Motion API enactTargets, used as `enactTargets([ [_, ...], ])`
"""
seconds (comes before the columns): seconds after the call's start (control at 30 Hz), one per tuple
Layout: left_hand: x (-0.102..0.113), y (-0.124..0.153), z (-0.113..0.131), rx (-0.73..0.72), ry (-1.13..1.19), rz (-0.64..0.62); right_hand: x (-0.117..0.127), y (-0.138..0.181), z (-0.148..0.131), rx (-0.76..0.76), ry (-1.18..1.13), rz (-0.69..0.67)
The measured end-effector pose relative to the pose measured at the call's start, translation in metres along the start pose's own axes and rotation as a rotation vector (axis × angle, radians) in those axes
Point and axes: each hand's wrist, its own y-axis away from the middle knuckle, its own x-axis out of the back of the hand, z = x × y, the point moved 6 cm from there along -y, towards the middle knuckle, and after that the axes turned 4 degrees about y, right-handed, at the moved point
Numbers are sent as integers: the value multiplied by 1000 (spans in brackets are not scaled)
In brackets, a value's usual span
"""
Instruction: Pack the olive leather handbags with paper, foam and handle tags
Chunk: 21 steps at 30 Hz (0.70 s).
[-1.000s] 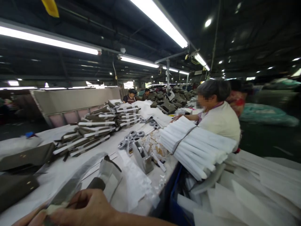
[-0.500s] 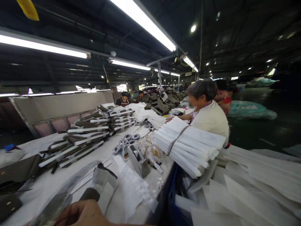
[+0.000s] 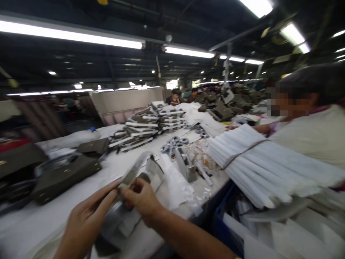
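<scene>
My left hand [image 3: 86, 212] and my right hand [image 3: 145, 198] meet at the front of the table, fingertips pinched close together. Between and below them is a dark grey-brown bag [image 3: 113, 223] partly covered in clear plastic and pale sheet. Both hands grip its upper part; the fingers hide the exact spot. Just beyond my right hand, a grey flap [image 3: 155, 172] of plastic and sheet material sticks up. To the right lie crumpled white sheets [image 3: 175, 180] and a grey tape dispenser [image 3: 185, 165].
Dark bags [image 3: 67, 176] with gold fittings lie left. Stacked dark pieces with white wraps [image 3: 142, 126] and tape rolls [image 3: 175, 142] stand farther back. A tied bundle of white rolls [image 3: 258, 162] rests right, over a blue bin [image 3: 222, 216]. A co-worker [image 3: 309, 126] is close on the right.
The view has swung left, so the scene has shifted right. Both hands are now in sight, joined at the bag; before, only one hand showed at the bottom edge.
</scene>
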Motion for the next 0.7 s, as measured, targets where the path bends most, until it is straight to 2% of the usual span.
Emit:
enactTargets([
  [0.03,-1,4,0,54,66,-48,0,2,-3,20,1,-11],
  [0.07,-1,6,3,66,96,-39,-1,3,-5,42,4,-24],
  [0.17,-2,8,13,40,35,33,-1,7,-7,79,9,-48],
  [0.3,-3,11,17,4,-28,41,-2,16,-5,88,7,-60],
  [0.5,3,13,20,-36,-55,-5,-2,23,-2,17,-54,-121],
  [0.6,3,11,20,-51,-44,-24,-1,24,-2,14,-24,-83],
  [0.7,1,8,17,-69,-31,-52,-3,22,-2,90,59,-12],
])
